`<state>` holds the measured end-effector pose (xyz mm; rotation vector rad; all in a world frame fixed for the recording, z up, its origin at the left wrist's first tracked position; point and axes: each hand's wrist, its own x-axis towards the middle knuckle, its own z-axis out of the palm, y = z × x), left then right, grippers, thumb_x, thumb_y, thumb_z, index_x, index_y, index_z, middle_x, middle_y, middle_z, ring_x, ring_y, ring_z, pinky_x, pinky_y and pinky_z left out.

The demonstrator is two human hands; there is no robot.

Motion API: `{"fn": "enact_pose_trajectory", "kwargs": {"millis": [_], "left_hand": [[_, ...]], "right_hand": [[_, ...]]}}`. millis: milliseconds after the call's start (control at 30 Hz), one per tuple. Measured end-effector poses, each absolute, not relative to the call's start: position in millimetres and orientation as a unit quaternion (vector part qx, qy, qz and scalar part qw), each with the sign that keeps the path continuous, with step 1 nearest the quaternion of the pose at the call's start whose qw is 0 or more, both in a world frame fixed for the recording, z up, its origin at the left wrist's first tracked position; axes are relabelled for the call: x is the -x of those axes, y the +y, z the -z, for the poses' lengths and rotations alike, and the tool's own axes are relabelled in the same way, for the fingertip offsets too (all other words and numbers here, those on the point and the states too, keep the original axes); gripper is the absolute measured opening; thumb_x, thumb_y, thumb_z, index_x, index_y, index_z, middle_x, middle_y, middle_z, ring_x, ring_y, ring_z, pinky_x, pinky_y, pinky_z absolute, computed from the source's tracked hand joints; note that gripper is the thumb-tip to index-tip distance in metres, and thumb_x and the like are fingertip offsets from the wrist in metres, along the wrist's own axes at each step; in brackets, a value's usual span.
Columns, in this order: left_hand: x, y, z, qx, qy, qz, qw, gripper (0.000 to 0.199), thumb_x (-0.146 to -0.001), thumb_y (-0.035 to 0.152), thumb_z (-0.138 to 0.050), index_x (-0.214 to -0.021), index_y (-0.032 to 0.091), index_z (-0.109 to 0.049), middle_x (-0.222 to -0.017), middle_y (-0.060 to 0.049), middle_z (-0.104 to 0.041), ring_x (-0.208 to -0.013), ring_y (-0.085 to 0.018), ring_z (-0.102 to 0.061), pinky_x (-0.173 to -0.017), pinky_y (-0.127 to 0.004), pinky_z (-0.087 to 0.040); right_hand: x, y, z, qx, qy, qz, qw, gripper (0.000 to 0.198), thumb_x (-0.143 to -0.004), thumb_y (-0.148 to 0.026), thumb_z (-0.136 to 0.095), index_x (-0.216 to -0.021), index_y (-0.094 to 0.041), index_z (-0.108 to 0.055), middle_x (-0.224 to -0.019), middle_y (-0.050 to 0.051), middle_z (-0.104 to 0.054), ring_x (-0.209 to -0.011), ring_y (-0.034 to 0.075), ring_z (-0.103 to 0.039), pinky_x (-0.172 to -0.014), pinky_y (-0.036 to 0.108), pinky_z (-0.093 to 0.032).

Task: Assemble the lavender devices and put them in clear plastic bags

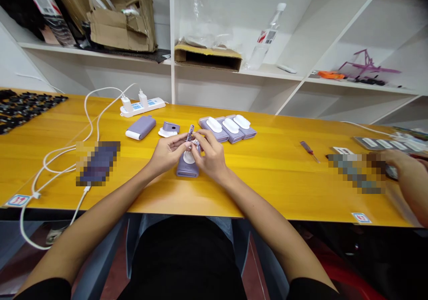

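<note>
Three purple devices [228, 128], one power strip [142, 107]

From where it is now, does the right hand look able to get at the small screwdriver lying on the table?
Probably yes: the screwdriver lies alone on bare table to the right hand's own side, nothing between. The hand is busy on a small purple part, though.
</note>
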<state>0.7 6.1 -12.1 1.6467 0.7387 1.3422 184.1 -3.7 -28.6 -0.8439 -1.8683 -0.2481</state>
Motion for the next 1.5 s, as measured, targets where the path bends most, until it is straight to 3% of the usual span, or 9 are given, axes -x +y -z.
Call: {"fn": "enact_pose_trajectory", "kwargs": {"millis": [100,333,600,767,1067,1200,1333,1500], "left_hand": [[-1.9,4.8,15.3,-0.652,0.313,-0.550,0.418,0.049,-0.088,0.042,-0.085,-0.126,0.012,-0.080,-0.118,-0.015,-0.085,-0.105,-0.028,-0.084,-0.097,-0.040,-0.070],[-1.4,0.1,15.5,-0.703,0.344,-0.561,0.270,0.029,-0.092,0.032,-0.076,-0.114,0.015,-0.082,-0.105,-0.008,-0.087,-0.088,-0.021,-0.084,-0.084,-0.030,-0.069],[-2.6,-2.3,10.3,-0.701,0.374,-0.573,0.201,0.015,-0.094,0.027,-0.072,-0.098,0.016,-0.081,-0.075,0.000,-0.079,-0.061,-0.012,-0.070,-0.061,-0.021,-0.056],[-1.3,-0.1,12.6,-0.695,0.379,-0.572,0.215,0.018,-0.094,0.029,-0.071,-0.099,0.015,-0.081,-0.081,-0.003,-0.082,-0.065,-0.013,-0.071,-0.065,-0.023,-0.057],[0.5,-2.4,10.6,-0.724,0.375,-0.551,0.177,0.019,-0.095,0.031,-0.071,-0.096,0.014,-0.081,-0.071,-0.001,-0.076,-0.055,-0.010,-0.061,-0.056,-0.022,-0.049],[2.2,-0.2,14.0,-0.747,0.374,-0.531,0.144,0.021,-0.096,0.031,-0.071,-0.099,0.015,-0.083,-0.071,-0.001,-0.076,-0.054,-0.010,-0.059,-0.058,-0.021,-0.048],[2.7,1.1,13.9,-0.757,0.348,-0.540,0.120,0.022,-0.097,0.030,-0.071,-0.105,0.016,-0.085,-0.080,-0.004,-0.082,-0.063,-0.013,-0.068,-0.066,-0.022,-0.056],[3.3,-0.1,5.3,-0.759,0.300,-0.543,0.195,0.033,-0.106,0.037,-0.063,-0.121,0.016,-0.084,-0.094,-0.009,-0.085,-0.073,-0.017,-0.077,-0.076,-0.027,-0.062]], "right_hand": [[-182.0,-6.0,27.4,0.343,-0.780,0.119,0.510,0.028,-0.108,-0.020,-0.056,-0.134,-0.018,-0.066,-0.125,0.018,-0.072,-0.098,0.024,-0.077,-0.083,0.039,-0.068],[-176.7,-10.3,28.1,0.339,-0.778,0.139,0.510,0.025,-0.108,-0.020,-0.057,-0.130,-0.017,-0.067,-0.121,0.018,-0.074,-0.102,0.026,-0.077,-0.086,0.039,-0.066],[-171.7,-10.7,30.3,0.376,-0.773,0.090,0.503,0.022,-0.106,-0.021,-0.060,-0.126,-0.016,-0.067,-0.109,0.016,-0.079,-0.097,0.025,-0.077,-0.083,0.038,-0.065],[-173.2,-10.9,28.7,0.365,-0.774,0.121,0.503,0.017,-0.106,-0.023,-0.062,-0.121,-0.018,-0.066,-0.100,0.010,-0.079,-0.087,0.022,-0.076,-0.078,0.034,-0.063],[-184.0,-10.7,20.3,0.368,-0.832,0.130,0.394,0.023,-0.103,-0.019,-0.060,-0.125,-0.019,-0.068,-0.109,0.012,-0.074,-0.090,0.023,-0.072,-0.071,0.032,-0.058],[-184.6,-9.6,21.9,0.384,-0.837,0.153,0.360,0.019,-0.105,-0.020,-0.059,-0.120,-0.019,-0.070,-0.103,0.011,-0.073,-0.087,0.023,-0.070,-0.071,0.031,-0.055],[-185.6,-8.0,24.0,0.374,-0.829,0.170,0.380,0.018,-0.108,-0.024,-0.056,-0.117,-0.018,-0.071,-0.099,0.011,-0.075,-0.086,0.023,-0.071,-0.074,0.033,-0.057],[-190.8,-6.1,20.4,0.340,-0.816,0.120,0.451,0.020,-0.109,-0.022,-0.057,-0.125,-0.019,-0.068,-0.105,0.011,-0.078,-0.091,0.023,-0.074,-0.080,0.034,-0.061]]}}
